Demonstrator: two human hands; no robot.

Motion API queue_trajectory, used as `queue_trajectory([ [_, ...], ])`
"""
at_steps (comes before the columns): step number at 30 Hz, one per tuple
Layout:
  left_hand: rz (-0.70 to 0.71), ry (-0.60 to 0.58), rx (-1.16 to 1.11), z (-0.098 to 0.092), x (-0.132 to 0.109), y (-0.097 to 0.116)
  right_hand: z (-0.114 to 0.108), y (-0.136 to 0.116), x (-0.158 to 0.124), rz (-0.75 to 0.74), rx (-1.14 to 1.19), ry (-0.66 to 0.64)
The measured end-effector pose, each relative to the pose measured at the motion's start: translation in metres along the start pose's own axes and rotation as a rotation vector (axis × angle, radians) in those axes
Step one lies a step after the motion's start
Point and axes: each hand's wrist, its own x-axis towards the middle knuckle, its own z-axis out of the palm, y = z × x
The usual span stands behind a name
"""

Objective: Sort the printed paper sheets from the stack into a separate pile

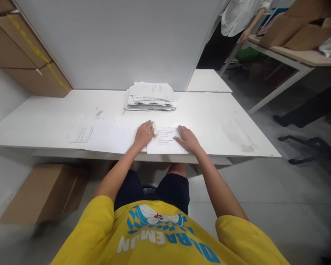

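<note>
On the white desk, my left hand [144, 134] is closed around a small cream-coloured, block-like object [155, 129]; its exact kind does not show. The object sits at the upper left edge of a printed sheet of paper [165, 145]. My right hand [188, 138] lies with fingers stretched out on the right side of this sheet, holding nothing. Left of my left hand, several more sheets [110, 138] are spread near the front edge. A thick stack of printed papers [150, 97] rests farther back, against the partition.
The white desk [209, 117] meets a grey partition [127, 40]. Cardboard boxes [30, 55] stand at the back left, and another box [41, 191] is below the desk. At the upper right a person [237, 22] stands beside a table [303, 59] with boxes.
</note>
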Motion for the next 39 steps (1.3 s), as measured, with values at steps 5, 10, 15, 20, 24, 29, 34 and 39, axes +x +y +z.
queue_trajectory([
  [5,-0.015,-0.033,0.067,-0.011,-0.021,0.003,-0.001,0.003,-0.006,-0.027,0.034,0.063],
  [10,-0.117,-0.050,0.182,-0.040,-0.074,-0.011,-0.004,0.001,-0.012,-0.003,0.086,0.080],
  [15,-0.097,-0.190,0.255,-0.053,-0.108,-0.028,-0.008,0.003,-0.013,0.046,0.169,0.062],
  [20,-0.055,-0.267,0.260,-0.056,-0.107,-0.032,-0.008,0.008,-0.012,0.036,0.237,0.079],
  [24,-0.140,-0.192,0.296,-0.072,-0.109,-0.041,-0.010,0.013,-0.012,0.028,0.291,0.131],
  [29,-0.364,-0.165,0.323,-0.089,-0.123,-0.067,-0.016,0.014,-0.014,0.043,0.342,0.173],
  [34,-0.317,-0.165,0.302,-0.091,-0.128,-0.076,-0.019,0.014,-0.016,0.101,0.376,0.170],
  [39,-0.312,-0.091,0.296,-0.098,-0.122,-0.074,-0.020,0.014,-0.017,0.109,0.397,0.164],
])
